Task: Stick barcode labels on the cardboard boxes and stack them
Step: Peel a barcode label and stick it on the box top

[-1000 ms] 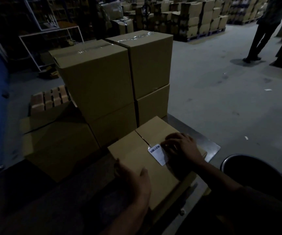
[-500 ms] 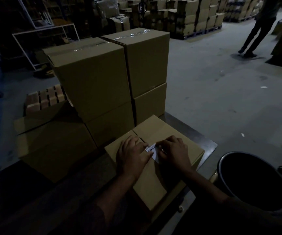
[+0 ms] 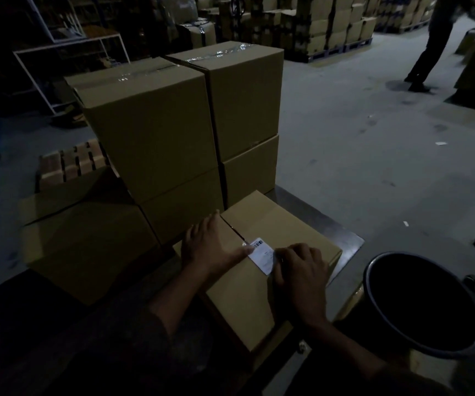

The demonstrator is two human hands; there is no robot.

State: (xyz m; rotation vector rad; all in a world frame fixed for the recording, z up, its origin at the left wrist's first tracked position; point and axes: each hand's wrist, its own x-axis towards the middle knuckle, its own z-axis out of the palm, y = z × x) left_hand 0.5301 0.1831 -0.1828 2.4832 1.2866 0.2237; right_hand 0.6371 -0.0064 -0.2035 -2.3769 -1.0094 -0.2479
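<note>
Since a second ago your left hand (image 3: 213,247) has come up from the near edge of the cardboard box (image 3: 259,270) to lie flat on its top, and your right hand (image 3: 302,272) has slid back to the label's right edge. Both hands press rather than grasp: the left is spread palm down, its thumb touching the barcode label (image 3: 262,255), while the right's curled fingertips (image 3: 283,258) rub the label down; neither holds anything. Sitting just right of the box's centre seam, low and centre in the frame, the label runs its long axis from upper left to lower right, barcode end toward the upper left. By the look of it, this label is nearly stuck, so smoothing is about finished and lifting the box onto the stack is what remains. Beyond, in the middle of the frame, the stacked boxes (image 3: 173,132) stand two high in two columns, taped shut. At lower right sits a dark bin (image 3: 373,284).
</note>
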